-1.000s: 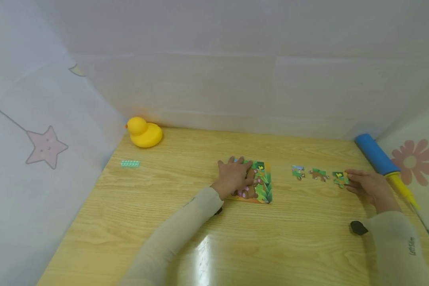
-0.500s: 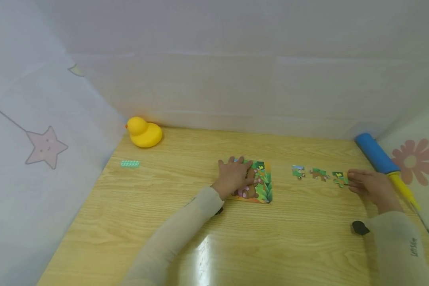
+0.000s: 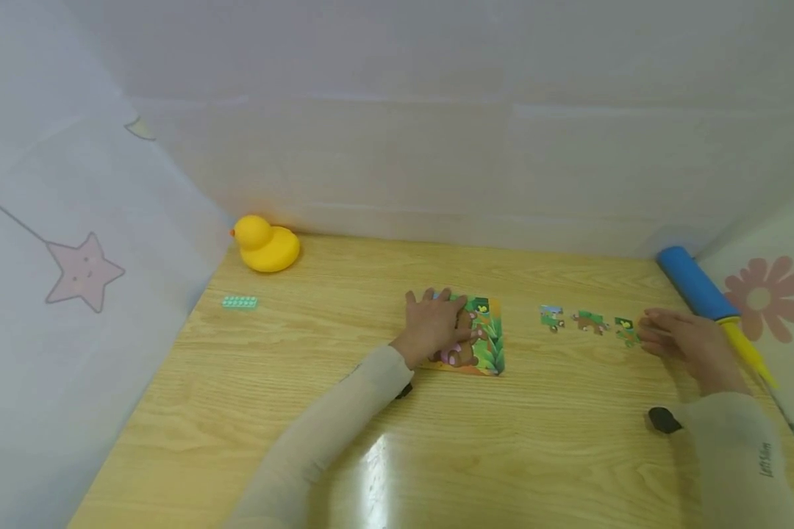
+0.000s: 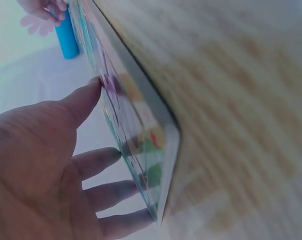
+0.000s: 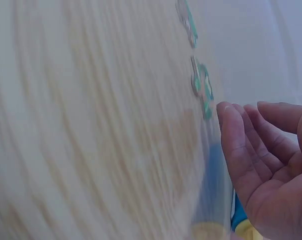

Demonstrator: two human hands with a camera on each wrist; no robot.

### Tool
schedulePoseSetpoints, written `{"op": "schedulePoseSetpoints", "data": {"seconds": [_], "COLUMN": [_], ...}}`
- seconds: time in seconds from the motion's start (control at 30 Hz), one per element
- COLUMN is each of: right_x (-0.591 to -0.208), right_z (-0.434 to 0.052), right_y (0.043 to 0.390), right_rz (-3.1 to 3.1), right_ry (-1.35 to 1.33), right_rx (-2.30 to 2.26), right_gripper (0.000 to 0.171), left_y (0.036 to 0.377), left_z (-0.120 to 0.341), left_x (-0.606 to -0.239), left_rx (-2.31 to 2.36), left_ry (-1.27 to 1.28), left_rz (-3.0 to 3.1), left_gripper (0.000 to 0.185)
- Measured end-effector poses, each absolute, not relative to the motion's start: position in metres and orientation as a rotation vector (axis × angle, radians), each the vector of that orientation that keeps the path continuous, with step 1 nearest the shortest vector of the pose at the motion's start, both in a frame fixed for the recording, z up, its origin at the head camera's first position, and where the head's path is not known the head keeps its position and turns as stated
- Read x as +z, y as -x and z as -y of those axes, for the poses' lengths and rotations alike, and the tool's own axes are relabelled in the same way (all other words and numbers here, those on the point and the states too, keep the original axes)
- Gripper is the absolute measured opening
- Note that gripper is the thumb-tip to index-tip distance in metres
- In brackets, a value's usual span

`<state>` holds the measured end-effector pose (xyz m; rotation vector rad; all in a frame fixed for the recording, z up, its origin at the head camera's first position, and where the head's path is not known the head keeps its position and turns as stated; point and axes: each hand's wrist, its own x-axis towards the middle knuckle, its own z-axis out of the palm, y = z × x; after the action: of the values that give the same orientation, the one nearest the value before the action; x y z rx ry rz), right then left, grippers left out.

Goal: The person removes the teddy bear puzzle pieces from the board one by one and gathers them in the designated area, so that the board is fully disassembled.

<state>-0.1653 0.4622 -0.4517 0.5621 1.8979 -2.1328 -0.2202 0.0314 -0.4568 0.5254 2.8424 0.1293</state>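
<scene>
A colourful bear puzzle board (image 3: 488, 344) lies mid-table. My left hand (image 3: 437, 323) rests flat on its left part with straight fingers; the left wrist view shows those fingers (image 4: 98, 157) touching the board (image 4: 141, 130). To the right lie three loose puzzle pieces in a row (image 3: 552, 317), (image 3: 590, 321), (image 3: 625, 329). My right hand (image 3: 678, 339) sits just right of the last piece, its fingertips at the piece's edge. In the right wrist view the right hand's fingers (image 5: 236, 145) are nearly straight and hold nothing, with the nearest piece (image 5: 202, 87) just beyond them.
A yellow rubber duck (image 3: 266, 245) sits at the back left, with a small green block (image 3: 240, 302) in front of it. A blue pump with a yellow handle (image 3: 695, 283) lies along the right edge, close behind my right hand. White curtain walls enclose the wooden table (image 3: 542, 455).
My right hand has shifted slightly left, so it partly covers the rightmost piece. The left hand and the board have stayed put.
</scene>
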Motion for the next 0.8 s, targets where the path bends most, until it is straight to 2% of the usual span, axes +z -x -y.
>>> {"op": "schedulePoseSetpoints", "data": {"seconds": [0.17, 0.33, 0.4, 0.6, 0.8], "right_x": [-0.448, -0.447, -0.445, -0.439, -0.434], "right_z": [-0.437, -0.401, -0.385, -0.344, -0.303], "right_y": [0.175, 0.192, 0.2, 0.212, 0.217], "right_rz": [-1.976, -2.111, -2.162, -2.268, -2.275], "right_ry": [-0.451, -0.321, -0.277, -0.165, -0.097], "right_rx": [-2.077, -1.93, -1.851, -1.67, -1.589], "right_gripper": [0.015, 0.062, 0.072, 0.069, 0.061], "left_y": [0.221, 0.221, 0.221, 0.223, 0.225], "left_z": [-0.028, -0.015, -0.006, 0.016, 0.028], "left_x": [-0.458, -0.454, -0.451, -0.444, -0.441], "left_rx": [0.214, 0.276, 0.286, 0.287, 0.28], "left_ry": [-0.494, -0.513, -0.561, -0.733, -0.768], "left_rz": [-2.856, -2.831, -2.808, -2.706, -2.652], "left_gripper": [0.087, 0.095, 0.098, 0.109, 0.12]}}
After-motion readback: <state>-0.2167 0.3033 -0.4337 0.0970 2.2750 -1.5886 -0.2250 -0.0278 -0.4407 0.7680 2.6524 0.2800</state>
